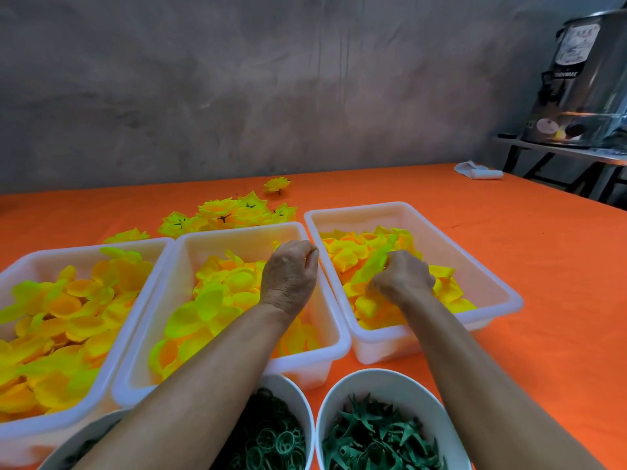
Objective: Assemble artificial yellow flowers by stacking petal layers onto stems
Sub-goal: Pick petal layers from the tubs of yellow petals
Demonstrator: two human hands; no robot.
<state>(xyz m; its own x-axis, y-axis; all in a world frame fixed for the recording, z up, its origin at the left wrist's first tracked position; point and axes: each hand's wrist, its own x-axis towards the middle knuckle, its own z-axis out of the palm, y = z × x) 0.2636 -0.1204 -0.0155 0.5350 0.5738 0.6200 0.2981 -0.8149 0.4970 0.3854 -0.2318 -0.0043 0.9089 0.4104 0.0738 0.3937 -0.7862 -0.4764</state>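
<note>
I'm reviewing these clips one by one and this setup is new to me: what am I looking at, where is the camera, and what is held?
No machine here: a person's two bare hands, filmed by a head-worn camera looking down. On the orange tablecloth stand three white bins of yellow petal layers, with bowls of green rings and green calyx pieces nearer. Finished flowers lie behind. The right hand takes a petal layer in its grip inside the right bin. The left hand is curled; what it pinches is unclear.
</note>
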